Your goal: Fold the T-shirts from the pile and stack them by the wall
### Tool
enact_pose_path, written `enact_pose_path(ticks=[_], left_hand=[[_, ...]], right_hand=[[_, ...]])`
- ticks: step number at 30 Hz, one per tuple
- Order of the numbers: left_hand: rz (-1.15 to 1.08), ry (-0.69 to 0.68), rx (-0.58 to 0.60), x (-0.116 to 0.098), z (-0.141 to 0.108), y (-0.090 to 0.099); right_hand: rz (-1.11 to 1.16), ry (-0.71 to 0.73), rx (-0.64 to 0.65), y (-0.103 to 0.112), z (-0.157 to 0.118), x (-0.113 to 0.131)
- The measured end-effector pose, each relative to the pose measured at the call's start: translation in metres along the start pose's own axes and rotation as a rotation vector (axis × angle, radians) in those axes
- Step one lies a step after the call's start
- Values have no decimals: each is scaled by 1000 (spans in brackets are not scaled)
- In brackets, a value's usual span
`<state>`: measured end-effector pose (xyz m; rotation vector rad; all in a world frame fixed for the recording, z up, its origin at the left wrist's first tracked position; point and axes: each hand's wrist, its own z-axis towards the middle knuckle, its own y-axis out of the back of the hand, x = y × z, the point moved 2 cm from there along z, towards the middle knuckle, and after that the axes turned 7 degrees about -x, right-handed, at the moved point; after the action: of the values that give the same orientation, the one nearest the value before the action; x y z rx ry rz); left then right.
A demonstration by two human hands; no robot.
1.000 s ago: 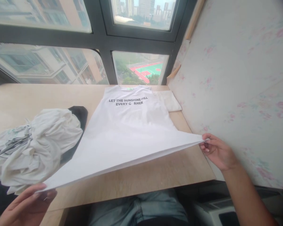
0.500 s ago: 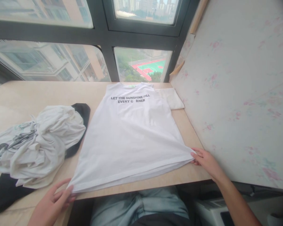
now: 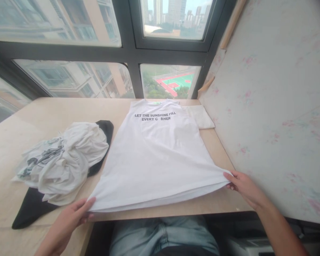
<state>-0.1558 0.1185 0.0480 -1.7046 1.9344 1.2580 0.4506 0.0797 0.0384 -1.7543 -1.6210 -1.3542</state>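
Observation:
A white sleeveless shirt (image 3: 154, 160) with dark lettering across its chest lies spread on the wooden tabletop (image 3: 50, 110), neckline toward the window and hem toward me. My left hand (image 3: 76, 215) pinches the left corner of the hem between thumb and fingers. At the opposite hem corner, my right hand (image 3: 240, 185) grips the cloth and holds it slightly raised. The hem is stretched between both hands, and its two layers part a little along the front edge.
Left of the shirt sits a crumpled white garment (image 3: 77, 149) with a dark print, on top of a black cloth (image 3: 32, 209). A folded white cloth (image 3: 202, 117) lies beside the shirt's right shoulder, near the wallpapered wall (image 3: 277, 106). Dark-framed windows (image 3: 170, 55) stand behind the table.
My left hand now has its thumb and fingers closed over the hem corner. The hem looks pulled tauter, with the right corner stretched farther out. The camera view has shifted slightly.

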Motion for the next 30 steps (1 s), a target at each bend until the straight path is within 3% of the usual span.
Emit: enact_pose_path(ticks=[6,12,18,22,25,27,28,30], left_hand=[[-17,31,-24,1,2,1],[-22,-22,-43,2,1,-4],[-404,150,-163,9,-30,-44],[-510,214,-206,20,-43,-69],[-412,145,-210,26,-40,-69],[-168,71,-156,28,-39,-67],[-13,21,-125,28,-40,-68],[280,-135,-110,27,-50,-76]], right_hand=[[63,-23,26,1,-7,4],[83,-24,29,-3,-8,3],[375,-245,-109,-36,-33,-19],[368,-300,-138,-73,-57,-30],[160,-239,3,-95,-67,-27],[-109,-128,157,-104,-71,-20],[-250,-27,195,-106,-72,-16],[-460,267,156,-109,-73,-7]])
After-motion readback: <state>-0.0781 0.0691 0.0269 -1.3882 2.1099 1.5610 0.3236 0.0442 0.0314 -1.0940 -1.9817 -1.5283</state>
